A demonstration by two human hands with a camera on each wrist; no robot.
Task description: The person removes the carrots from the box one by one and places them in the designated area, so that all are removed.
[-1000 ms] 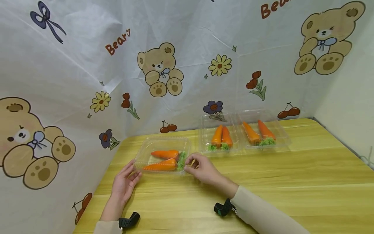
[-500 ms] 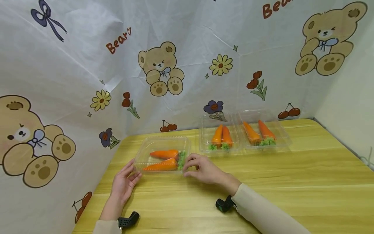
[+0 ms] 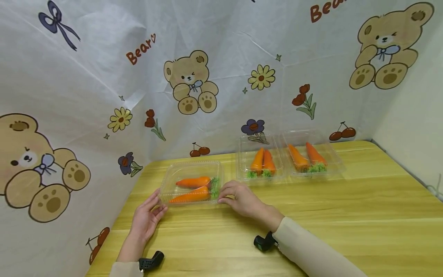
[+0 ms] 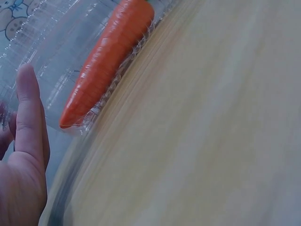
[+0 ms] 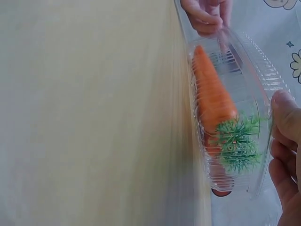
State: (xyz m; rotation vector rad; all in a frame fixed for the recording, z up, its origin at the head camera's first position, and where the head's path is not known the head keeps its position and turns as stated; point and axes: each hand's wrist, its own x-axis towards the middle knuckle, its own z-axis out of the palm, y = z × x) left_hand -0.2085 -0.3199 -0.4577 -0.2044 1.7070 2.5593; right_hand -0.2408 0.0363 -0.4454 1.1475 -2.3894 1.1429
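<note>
A clear plastic clamshell box (image 3: 190, 168) sits at the left of the table. Inside lie two orange carrots, the front one (image 3: 194, 195) and the rear one (image 3: 192, 182), their green tops (image 5: 237, 143) toward the right end. My left hand (image 3: 145, 221) touches the box's left end with loosely spread fingers; its thumb (image 4: 29, 113) stands straight in the left wrist view. At the opposite end, my right hand (image 3: 243, 201) pinches the box's right edge, thumb and curled fingers at the rim in the right wrist view.
Two more clear boxes with carrots, one upright (image 3: 242, 154) and one beside it (image 3: 332, 156), stand at the back of the wooden table (image 3: 328, 207). A bear-printed white sheet (image 3: 235, 46) hangs behind and to the left.
The box's right end has shifted slightly left, and the carrots inside have slid a little left. My right fingers have drawn together at the edge. The left hand stays almost still.
</note>
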